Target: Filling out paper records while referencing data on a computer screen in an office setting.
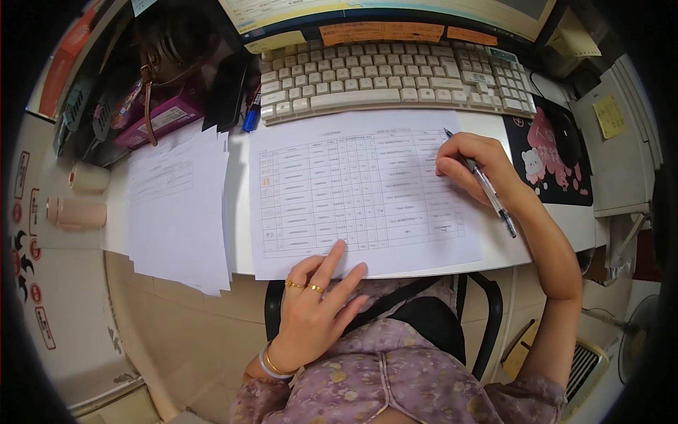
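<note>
A sheet of paper printed with a table lies flat on the white desk in front of me. My right hand rests at the sheet's upper right and is closed around a pen with a clear barrel. The pen's tip end points up and left, close to the table's top right corner. My left hand is at the sheet's lower edge with its fingers spread. Its index fingertip touches the bottom rows, and nothing is in the hand. Two rings and bangles are on it.
Beyond the sheet is a cream keyboard below a monitor. On the left lie a stack of papers, a purple box, a blue pen and a pink bottle. At right, a black mouse sits on a patterned mouse pad.
</note>
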A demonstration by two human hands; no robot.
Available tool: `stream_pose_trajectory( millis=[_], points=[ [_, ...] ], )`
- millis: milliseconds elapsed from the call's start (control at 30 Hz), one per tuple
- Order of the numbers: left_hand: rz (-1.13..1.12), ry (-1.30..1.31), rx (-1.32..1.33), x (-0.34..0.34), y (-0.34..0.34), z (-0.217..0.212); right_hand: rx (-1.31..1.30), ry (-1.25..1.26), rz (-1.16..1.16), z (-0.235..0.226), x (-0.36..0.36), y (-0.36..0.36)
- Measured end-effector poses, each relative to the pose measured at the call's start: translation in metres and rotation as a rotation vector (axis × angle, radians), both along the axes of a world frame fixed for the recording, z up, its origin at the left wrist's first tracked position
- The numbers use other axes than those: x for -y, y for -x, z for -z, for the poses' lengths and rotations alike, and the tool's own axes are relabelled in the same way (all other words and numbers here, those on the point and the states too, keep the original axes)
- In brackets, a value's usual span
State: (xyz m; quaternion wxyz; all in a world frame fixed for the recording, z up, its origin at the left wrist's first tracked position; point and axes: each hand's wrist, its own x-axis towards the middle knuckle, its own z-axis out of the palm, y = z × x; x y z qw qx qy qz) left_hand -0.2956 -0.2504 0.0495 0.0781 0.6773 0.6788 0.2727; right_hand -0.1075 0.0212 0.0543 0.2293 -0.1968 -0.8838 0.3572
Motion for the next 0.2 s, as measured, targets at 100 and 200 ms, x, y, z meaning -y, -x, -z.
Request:
stream_pose_trajectory(
  millis=[100, 200],
  points=[
    [0.012, 0.01, -0.052, -0.001, 0.0015, 0.0, 0.01, -0.001, -0.004, -0.0005, -0.0007, 0.0002],
    [0.002, 0.057, -0.05, -0.005, 0.0, -0.0043, 0.035, 0.026, 0.012, 0.0011, -0.0012, 0.0001]
  ],
)
